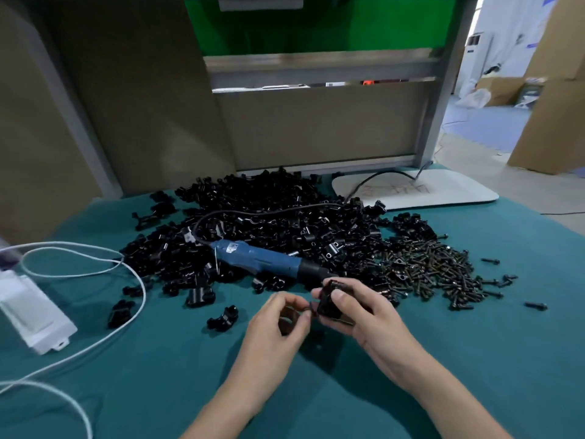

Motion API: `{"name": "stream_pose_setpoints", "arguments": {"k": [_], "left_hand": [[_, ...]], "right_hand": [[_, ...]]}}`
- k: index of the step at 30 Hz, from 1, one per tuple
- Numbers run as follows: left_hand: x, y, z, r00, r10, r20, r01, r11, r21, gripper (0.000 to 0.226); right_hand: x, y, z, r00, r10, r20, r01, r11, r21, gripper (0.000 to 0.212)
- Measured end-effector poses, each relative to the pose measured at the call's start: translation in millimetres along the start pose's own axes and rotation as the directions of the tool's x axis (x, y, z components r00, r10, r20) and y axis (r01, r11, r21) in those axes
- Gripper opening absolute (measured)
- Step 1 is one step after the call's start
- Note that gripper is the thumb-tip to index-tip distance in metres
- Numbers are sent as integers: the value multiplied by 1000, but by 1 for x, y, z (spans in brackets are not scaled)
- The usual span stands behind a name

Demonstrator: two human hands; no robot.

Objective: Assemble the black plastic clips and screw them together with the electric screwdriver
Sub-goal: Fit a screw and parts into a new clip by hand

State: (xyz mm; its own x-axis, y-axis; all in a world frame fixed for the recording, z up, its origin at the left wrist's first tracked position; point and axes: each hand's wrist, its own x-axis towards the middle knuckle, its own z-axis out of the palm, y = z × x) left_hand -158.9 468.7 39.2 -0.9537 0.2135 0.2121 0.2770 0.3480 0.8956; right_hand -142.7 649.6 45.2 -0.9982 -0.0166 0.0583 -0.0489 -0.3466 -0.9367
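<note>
My right hand [357, 315] grips a black plastic clip [329, 301] just above the teal cloth, thumb across its front. My left hand [281, 324] pinches a small dark screw [308, 308] at the clip's left side. The blue electric screwdriver [259, 258] lies on the big pile of black clips [269, 217], its black tip pointing toward my right hand. A heap of dark screws [433, 270] lies to the right of the pile.
Loose clips [221, 318] lie on the teal cloth [158, 375] left of my hands. A white box [34, 315] and white cable [95, 274] lie at the left. A white board [421, 191] lies behind the pile, under a grey panel.
</note>
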Motion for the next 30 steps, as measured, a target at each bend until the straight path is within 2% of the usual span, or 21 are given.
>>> {"name": "stream_pose_setpoints", "arguments": {"k": [4, 7, 9, 12, 14, 17, 19, 22, 26, 30], "left_hand": [[2, 0, -3, 999, -27, -25, 21, 977, -212, 20], [4, 1, -6, 994, -46, -100, 9, 941, -339, 19], [5, -1, -8, 991, -60, -117, 16, 939, -343, 25], [5, 0, -4, 995, -70, -70, 40, 932, -361, 34], [6, 1, -2, 993, -78, -84, 36, 909, -416, 31], [11, 0, -7, 976, -117, -184, 7, 860, -510, 16], [13, -2, -12, 961, -158, -226, 12, 843, -538, 18], [15, -5, -16, 961, -190, -199, 43, 818, -573, 20], [15, -5, -11, 975, -201, -99, 96, 772, -628, 17], [10, 1, -5, 992, -117, -49, 68, 820, -568, 14]], "right_hand": [[2, 1, 4, 999, 43, 18, -43, 999, -12, 42], [4, -1, 2, 999, 48, -15, -48, 999, -4, 34], [5, -1, 0, 998, 51, -25, -51, 999, 3, 28], [5, -1, -2, 999, 47, -8, -47, 999, -13, 27], [6, -3, -3, 999, 6, -39, -6, 1000, 10, 32], [10, -13, -10, 986, -41, -161, 64, 988, 143, 38], [11, -19, -16, 978, -43, -205, 87, 973, 212, 39], [9, -21, -20, 977, -32, -211, 86, 965, 249, 39], [7, -15, -15, 987, -41, -157, 66, 986, 156, 39], [1, -5, -6, 994, -102, -25, 97, 983, -154, 31]]}}
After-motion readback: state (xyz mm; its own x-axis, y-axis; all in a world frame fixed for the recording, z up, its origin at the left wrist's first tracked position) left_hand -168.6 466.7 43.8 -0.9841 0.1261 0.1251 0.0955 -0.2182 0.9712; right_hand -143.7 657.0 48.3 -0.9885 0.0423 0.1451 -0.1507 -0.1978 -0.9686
